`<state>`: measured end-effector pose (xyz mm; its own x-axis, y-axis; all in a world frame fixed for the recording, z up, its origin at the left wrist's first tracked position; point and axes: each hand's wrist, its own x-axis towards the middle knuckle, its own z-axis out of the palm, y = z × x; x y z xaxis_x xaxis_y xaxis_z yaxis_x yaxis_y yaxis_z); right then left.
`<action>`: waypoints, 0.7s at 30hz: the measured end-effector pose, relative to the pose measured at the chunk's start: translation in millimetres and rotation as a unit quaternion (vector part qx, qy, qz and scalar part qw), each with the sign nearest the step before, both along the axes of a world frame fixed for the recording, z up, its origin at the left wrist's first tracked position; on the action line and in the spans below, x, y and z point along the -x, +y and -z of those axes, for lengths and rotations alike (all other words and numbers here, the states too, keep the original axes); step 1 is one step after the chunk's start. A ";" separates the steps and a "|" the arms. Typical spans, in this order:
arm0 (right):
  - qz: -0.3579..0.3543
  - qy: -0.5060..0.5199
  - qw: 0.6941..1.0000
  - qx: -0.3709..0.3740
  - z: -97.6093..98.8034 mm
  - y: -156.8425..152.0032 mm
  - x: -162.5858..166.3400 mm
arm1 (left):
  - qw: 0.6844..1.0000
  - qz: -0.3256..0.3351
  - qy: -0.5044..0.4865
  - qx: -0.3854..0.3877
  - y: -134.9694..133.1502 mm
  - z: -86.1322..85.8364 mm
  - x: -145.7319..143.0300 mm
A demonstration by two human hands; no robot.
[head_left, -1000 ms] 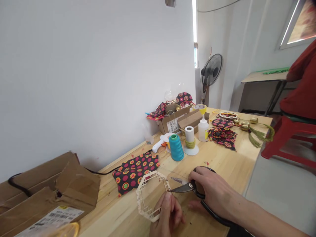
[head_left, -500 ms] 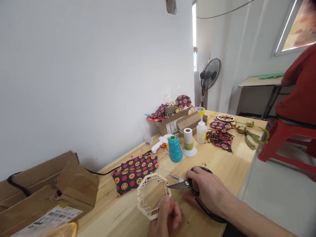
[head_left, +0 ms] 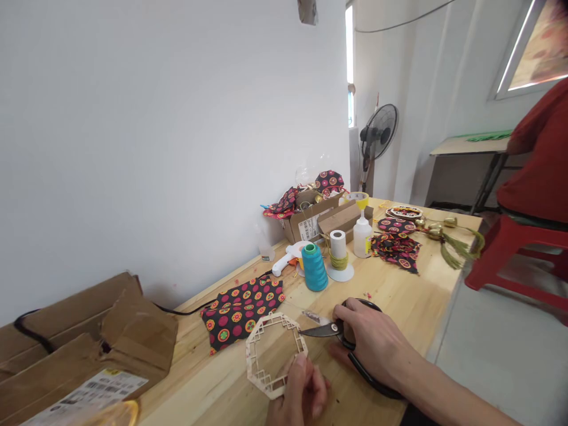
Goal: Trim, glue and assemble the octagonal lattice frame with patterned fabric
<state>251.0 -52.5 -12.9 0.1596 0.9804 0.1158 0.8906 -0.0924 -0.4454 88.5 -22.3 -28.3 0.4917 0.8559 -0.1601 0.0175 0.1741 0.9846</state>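
Now frame [head_left: 251, 356] up-left of left hand [head_left: 302, 387] pinching it; right hand [head_left: 371, 336] grips scissors [head_left: 333, 328].

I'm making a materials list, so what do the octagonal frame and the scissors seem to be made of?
The octagonal frame: probably wood, matte and unpainted, judging by its pale tan colour and cut-out pattern. The scissors: blades likely dull, dark metal, with a silvery pivot; handles smooth, black, perhaps plastic or coated metal.

Bright overall, 1 narrow window [head_left: 349, 44] blown out. Soft shadow beneath my right hand [head_left: 375, 343]; wide-angle stretch towards edges.
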 end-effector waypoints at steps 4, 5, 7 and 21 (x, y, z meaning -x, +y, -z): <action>-0.003 0.004 1.000 -0.001 -1.1 -1.1 0.5 | 0.999 0.000 -0.039 0.035 0.1 -2.5 -2.1; -0.004 0.005 1.000 0.000 -1.3 -1.2 0.4 | 0.998 0.004 -0.041 0.040 0.4 -3.3 -2.5; -0.004 0.005 1.000 0.005 -1.8 -0.4 0.3 | 0.998 0.008 -0.033 0.045 0.9 -4.3 -3.1; 0.012 -0.006 1.000 0.026 -8.4 2.4 1.8 | 1.000 0.005 -0.025 -0.011 1.6 1.9 1.1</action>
<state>249.2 -50.2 -4.5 0.1824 0.9810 0.0659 0.8927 -0.1372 -0.4292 87.4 -20.8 -30.2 0.5065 0.8543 -0.1168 -0.0305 0.1532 0.9877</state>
